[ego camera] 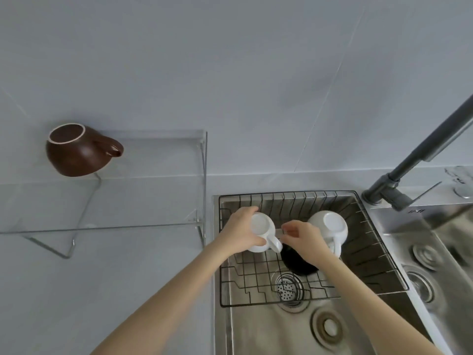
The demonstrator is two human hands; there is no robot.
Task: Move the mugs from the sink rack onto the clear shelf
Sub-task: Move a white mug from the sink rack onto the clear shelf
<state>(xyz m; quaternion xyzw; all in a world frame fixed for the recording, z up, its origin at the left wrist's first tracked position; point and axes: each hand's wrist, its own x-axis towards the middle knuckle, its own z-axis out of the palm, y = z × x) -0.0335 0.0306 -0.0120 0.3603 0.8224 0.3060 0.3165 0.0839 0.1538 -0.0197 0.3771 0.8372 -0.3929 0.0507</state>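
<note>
A black wire rack [378, 254] sits in the steel sink. Three upside-down mugs are in it. My left hand [240, 230] grips the left white mug [263, 233] around its body, handle pointing right. My right hand [304, 238] reaches in beside that handle with pinched fingers, lying over a black mug [298, 265] that it partly hides. I cannot tell whether it holds anything. A second white mug [331, 225] stands at the right. On the clear shelf [143, 201] at the left, a brown mug [76, 149] rests upside down.
A dark grey faucet [419, 155] rises at the right, over the sink's edge. A second basin [440, 252] lies further right. The sink drain [288, 288] shows below the rack. The shelf stands on a light countertop [76, 290] against a pale wall.
</note>
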